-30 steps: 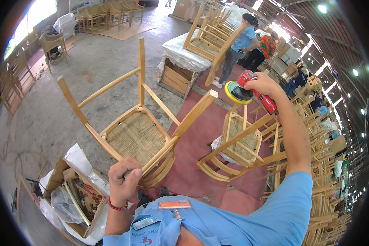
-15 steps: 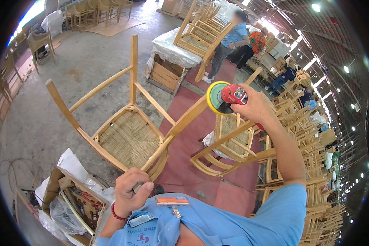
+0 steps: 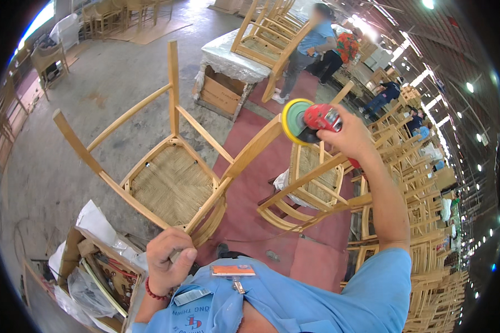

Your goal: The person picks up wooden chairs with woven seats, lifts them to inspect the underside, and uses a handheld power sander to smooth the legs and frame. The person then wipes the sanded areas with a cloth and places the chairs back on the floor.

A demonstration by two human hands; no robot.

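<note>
A pale wooden chair (image 3: 244, 158) with a woven seat (image 3: 172, 177) is tipped over in front of me, its legs pointing up and away. My left hand (image 3: 169, 261) is closed on the near end of its frame; the exact grip is partly hidden by the fingers. In my right hand (image 3: 350, 136) is a red handheld sander (image 3: 321, 118) with a round yellow-and-green pad. The pad is at the tip of the chair's right leg, its face tilted toward the wood. Whether it touches cannot be made out.
Beside my left arm an open box (image 3: 75, 266) holds plastic and tools. Another chair (image 3: 311, 172) lies to the right on the red floor covering (image 3: 316, 255). Stacked chairs (image 3: 428, 222) fill the far right. A wrapped table (image 3: 233, 61) bears chairs; a co-worker (image 3: 311, 47) stands by it.
The view has shifted slightly, and the chair sits a little further left and higher in it. The sander stays at the leg's tip, slightly higher; both hands keep their hold.
</note>
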